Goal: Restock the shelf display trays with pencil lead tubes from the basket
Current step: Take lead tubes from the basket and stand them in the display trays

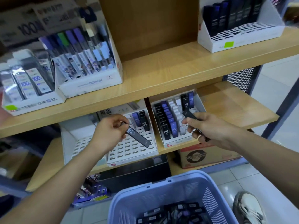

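A blue basket (145, 196) holding loose pencil lead tubes (174, 212) sits below both hands, nearest the lens; above it, the left hand (110, 131) pinches one black tube marked HB 0.7 (138, 135) by its upper end; the tube's long axis slants away from the fingers, down and to the right, its free end hanging over the empty slots of the near-bare tray (129, 152) directly beneath the grip. To the right of that grip, the right hand (210, 126) is curled around a small bundle of dark tubes (190, 114), their tips pointing up and left toward the fuller tray (178, 143) just beyond its knuckles. Behind the left grip stand two tubes marked HB 0.5; the HB 0.7 rows stand nearer the right hand, so the single tube probably has to travel rightward and be brought upright before it can drop into a slot.
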Demonstrator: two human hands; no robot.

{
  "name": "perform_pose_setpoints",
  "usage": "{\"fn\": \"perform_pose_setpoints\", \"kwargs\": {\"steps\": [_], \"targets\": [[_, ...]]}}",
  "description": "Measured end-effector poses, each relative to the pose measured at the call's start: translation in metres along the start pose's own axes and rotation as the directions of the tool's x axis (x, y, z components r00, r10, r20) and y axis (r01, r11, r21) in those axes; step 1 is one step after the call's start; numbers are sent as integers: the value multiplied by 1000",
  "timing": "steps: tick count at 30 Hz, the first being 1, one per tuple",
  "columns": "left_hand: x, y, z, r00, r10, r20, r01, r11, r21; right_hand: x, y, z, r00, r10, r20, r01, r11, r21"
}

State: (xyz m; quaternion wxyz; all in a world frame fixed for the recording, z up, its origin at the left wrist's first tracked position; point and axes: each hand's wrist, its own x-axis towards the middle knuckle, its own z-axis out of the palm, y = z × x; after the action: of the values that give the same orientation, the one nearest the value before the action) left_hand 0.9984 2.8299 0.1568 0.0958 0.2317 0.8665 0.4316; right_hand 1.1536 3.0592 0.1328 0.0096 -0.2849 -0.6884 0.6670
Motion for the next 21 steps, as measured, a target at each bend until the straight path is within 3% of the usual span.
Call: {"fn": "perform_pose_setpoints", "kwargs": {"steps": [4,7,13,15,17,21], "targets": [[-4,8,11,999,36,-18,-39,980,-194,4,7,-10,995,31,-99,-34,999,-27],[-4,22,25,997,71,-20,-74,943,-325,8,6,-16,981,103,-165,-91,993,78],[22,55,75,987,160,5,-149,929,-340,14,9,-27,964,90,-251,-34,975,220],[38,64,96,977,215,-12,-211,946,-245,13,10,-34,960,63,-272,-4,977,211],[53,73,115,962,273,3,-273,962,-16,11,11,-42,951,32,-308,26,983,184],[78,80,141,961,256,109,-277,913,299,9,12,-56,938,28,-346,39,982,184]]}}
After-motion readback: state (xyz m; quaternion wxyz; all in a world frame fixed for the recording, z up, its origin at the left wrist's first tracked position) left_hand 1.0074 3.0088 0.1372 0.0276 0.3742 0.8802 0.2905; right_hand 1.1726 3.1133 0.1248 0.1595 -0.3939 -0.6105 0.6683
